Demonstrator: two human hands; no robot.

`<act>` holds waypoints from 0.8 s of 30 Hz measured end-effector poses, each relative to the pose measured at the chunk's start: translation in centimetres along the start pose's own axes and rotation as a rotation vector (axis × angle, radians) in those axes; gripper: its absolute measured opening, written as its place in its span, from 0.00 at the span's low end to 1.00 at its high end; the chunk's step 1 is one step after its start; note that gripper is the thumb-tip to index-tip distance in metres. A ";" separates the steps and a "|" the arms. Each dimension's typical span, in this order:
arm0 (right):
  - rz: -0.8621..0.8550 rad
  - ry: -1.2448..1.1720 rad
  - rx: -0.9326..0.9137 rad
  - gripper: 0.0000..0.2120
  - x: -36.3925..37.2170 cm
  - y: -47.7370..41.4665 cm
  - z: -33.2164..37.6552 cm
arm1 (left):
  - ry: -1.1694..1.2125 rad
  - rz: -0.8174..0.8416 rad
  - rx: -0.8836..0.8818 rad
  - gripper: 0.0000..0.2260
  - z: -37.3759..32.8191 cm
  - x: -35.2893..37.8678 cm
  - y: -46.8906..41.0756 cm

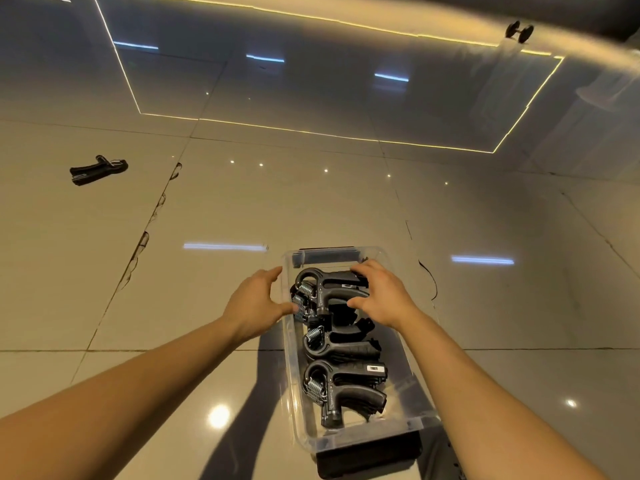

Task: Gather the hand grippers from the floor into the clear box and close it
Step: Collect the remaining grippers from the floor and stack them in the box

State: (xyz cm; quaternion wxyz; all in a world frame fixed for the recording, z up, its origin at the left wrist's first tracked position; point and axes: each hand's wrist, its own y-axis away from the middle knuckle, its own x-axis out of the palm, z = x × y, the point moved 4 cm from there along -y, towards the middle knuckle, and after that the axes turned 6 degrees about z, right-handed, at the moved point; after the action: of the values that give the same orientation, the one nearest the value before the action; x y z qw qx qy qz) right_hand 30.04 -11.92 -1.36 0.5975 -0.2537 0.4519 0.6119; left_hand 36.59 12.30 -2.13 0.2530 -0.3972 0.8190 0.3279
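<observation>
— Grippers first: see the top hand gripper [327, 289] at the far end of the clear box [289, 358]? The right hand [379, 296] is over it, fingers spread and curled down, fingertips on its dark handles. I'd say it's being settled flat so it sits below the rim.

— And the left hand [256, 303]?

— Open too, fingers splayed, thumb out. It's at the box's left wall near the far corner, thumb about at the rim. Looks like it's steadying the box while the other hand presses, though I can't tell for sure whether the palm actually touches the plastic.

— Neither is pinching anything?

— Not that I can see. Both are loose and open.

— What's already inside?

— Several more, lying on their sides in a row down the length of the box, springs toward the left wall, handles pointing right. Stacking them the same way probably saves room. There's a middle gripper [341, 344] and a near gripper [346, 386], with others beneath that I can't count.

— So it's done?

— No. One stray gripper [98, 169] lies on the tiled floor [242, 202], well apart, off to the far left. And something dark sits under the box's near end, possibly the lid [370, 455]; the box is open on top.
</observation>
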 end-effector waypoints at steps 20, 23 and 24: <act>0.098 -0.014 0.081 0.35 4.1 -4.2 -1.0 | -0.186 0.223 0.165 0.63 2.3 -0.5 -1.0; 0.104 -0.003 0.099 0.36 4.3 -4.2 -0.8 | -0.200 0.228 0.145 0.65 2.3 -0.7 -1.0; 0.109 -0.007 0.111 0.37 4.3 -4.1 -0.7 | -0.204 0.227 0.144 0.64 2.2 -0.7 -0.9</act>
State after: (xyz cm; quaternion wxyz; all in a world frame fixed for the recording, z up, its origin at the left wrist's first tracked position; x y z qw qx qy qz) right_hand 33.15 -10.87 -6.42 0.5782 -0.1931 0.4959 0.6185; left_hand 38.05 13.83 -3.45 0.3239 -0.2474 0.8502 0.3333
